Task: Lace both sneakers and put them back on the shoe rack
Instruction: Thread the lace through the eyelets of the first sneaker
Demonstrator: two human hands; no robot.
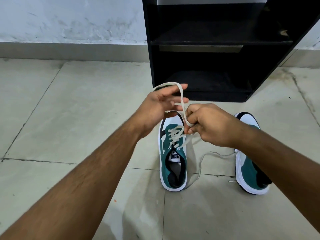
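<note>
Beyond both hands, against the wall, stands the black shoe rack (220, 42), its shelves bare where they show, so the place where the pair is to go stands open. Under the hands spreads the tiled floor (69, 118), which carries the work in place of any bench. Directly below the hands sits the near sneaker (174, 163), toe pointing toward the rack and heel toward the person, an orientation that presents the eyelets squarely to the fingers. To the right of the right hand, partly hidden by that forearm, lies the second sneaker (249, 163); whether it is laced cannot be told, though a loose lace (200, 163) trails across the floor between the two shoes.

The left hand (155, 108) is raised and largely open, fingers spread, with a loop of the white lace (181, 96) draped over them; the spread probably keeps the loop wide and untwisted. The right hand (206, 123) is closed in a pinch, thumb and fingers gripping the lace just above the upper eyelets, seemingly to hold tension while the bow is formed.

Judged from this arrangement, the step in hand is tying off the near sneaker, whose crossings already run up the tongue; neither shoe is yet on the rack.
</note>
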